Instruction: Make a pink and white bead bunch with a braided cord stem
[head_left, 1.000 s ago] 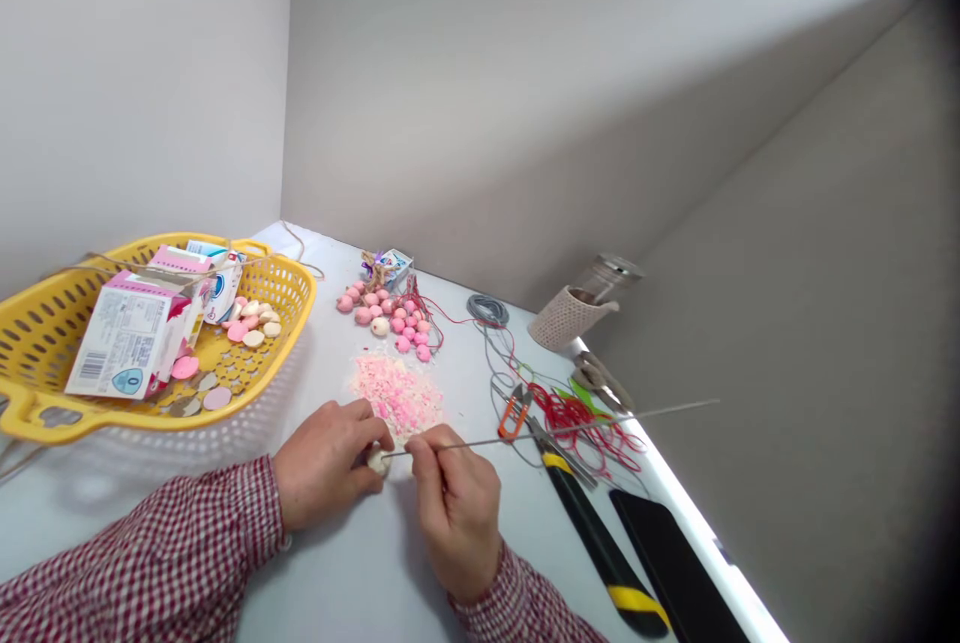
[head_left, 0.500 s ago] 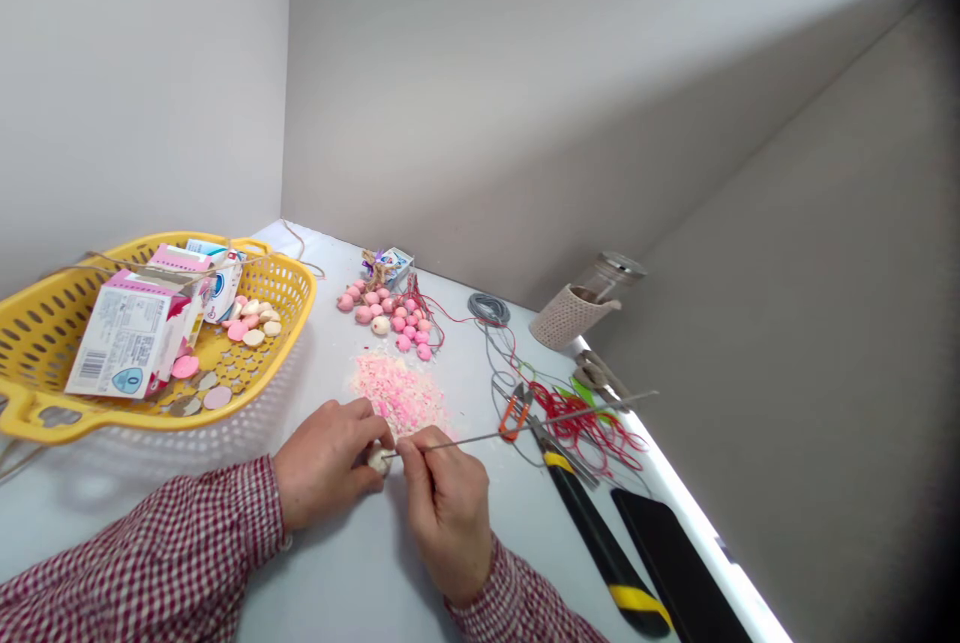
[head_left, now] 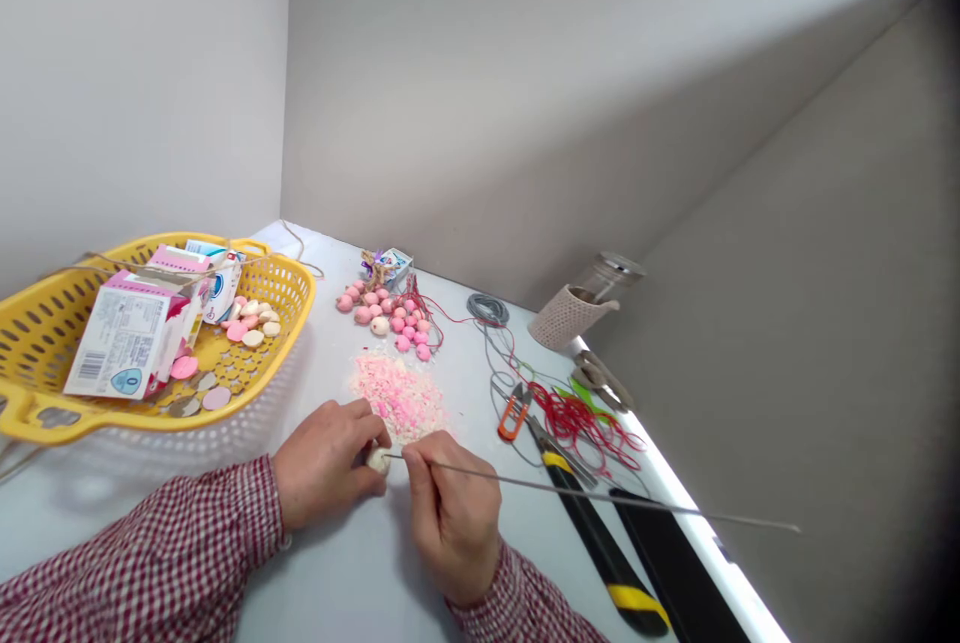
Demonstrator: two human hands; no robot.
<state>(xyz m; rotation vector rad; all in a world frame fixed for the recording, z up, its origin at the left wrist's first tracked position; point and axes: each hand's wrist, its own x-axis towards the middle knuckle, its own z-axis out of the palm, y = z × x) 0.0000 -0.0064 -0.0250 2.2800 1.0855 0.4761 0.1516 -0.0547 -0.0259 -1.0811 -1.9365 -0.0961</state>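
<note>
My left hand (head_left: 324, 463) pinches a small cream bead (head_left: 378, 461) against the white tabletop. My right hand (head_left: 452, 513) is closed on a long thin metal rod (head_left: 600, 498), whose near tip meets the bead. The rod stretches to the right, out over the table's right edge. Just beyond my hands lies a patch of pink and white crumbs (head_left: 397, 395). Farther back sits a cluster of pink beads (head_left: 386, 316) with red thread.
A yellow basket (head_left: 292, 273) with cartons and flat discs stands at the left. To the right lie orange snips (head_left: 514, 412), red cord (head_left: 592, 423), a yellow-and-black utility knife (head_left: 600, 548), a black phone (head_left: 675, 573), scissors (head_left: 600, 375), a grey wire coil (head_left: 487, 308) and a sleeved jar (head_left: 581, 308).
The rod's far end has swung down and toward me, from pointing up-right over the red cord to lying low across the knife and phone. My left hand has kept still on the bead.
</note>
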